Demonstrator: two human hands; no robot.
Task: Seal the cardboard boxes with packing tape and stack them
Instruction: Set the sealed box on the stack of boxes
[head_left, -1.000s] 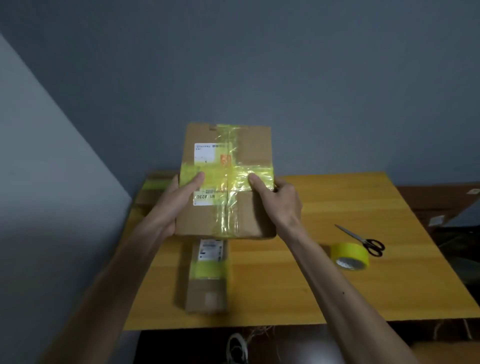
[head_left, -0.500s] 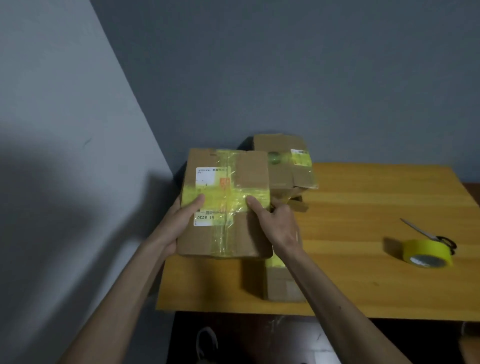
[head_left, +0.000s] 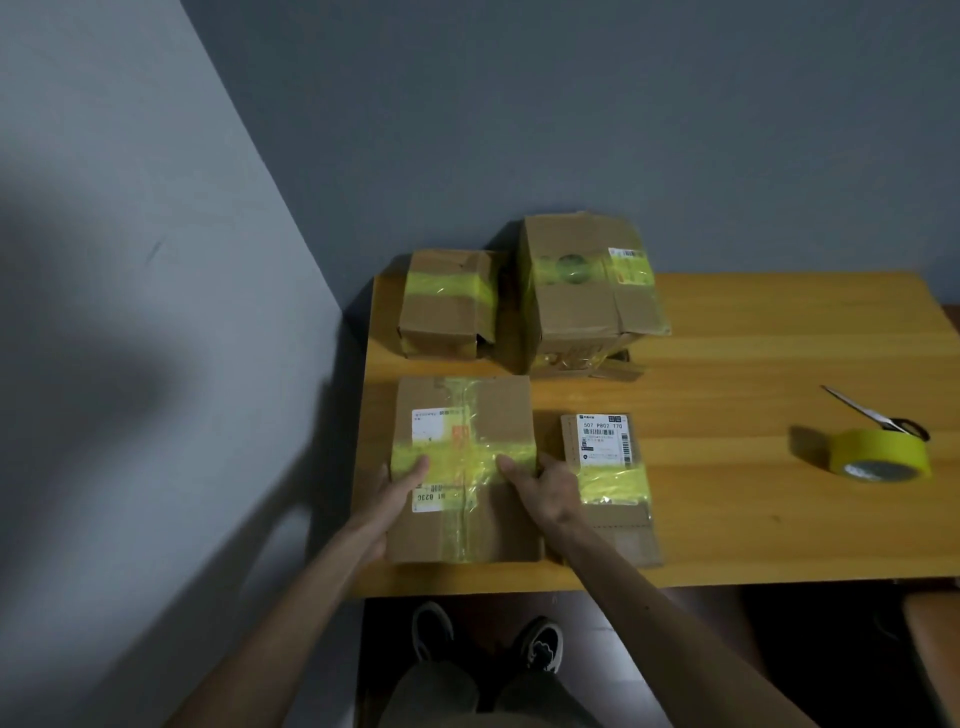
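Observation:
A flat cardboard box (head_left: 483, 415) crossed with yellow tape and bearing white labels sits at the table's front left corner. My left hand (head_left: 400, 491) grips its left side, thumb on top. My right hand (head_left: 545, 488) grips its right side, thumb on the tape. Just to the right lies a narrow taped box (head_left: 608, 483) with a shipping label. Two more taped boxes stand at the back: a small one (head_left: 449, 301) and a taller one (head_left: 587, 291). A yellow tape roll (head_left: 878, 454) lies at the right.
Scissors (head_left: 872, 415) lie just behind the tape roll. The wooden table (head_left: 753, 353) meets a grey wall at its left and back edges. My shoes (head_left: 540, 644) show on the floor below the front edge.
I have brought the taped box down from the air to the table's front left corner, still gripped by both hands. My view swung left and downward, showing the two back boxes.

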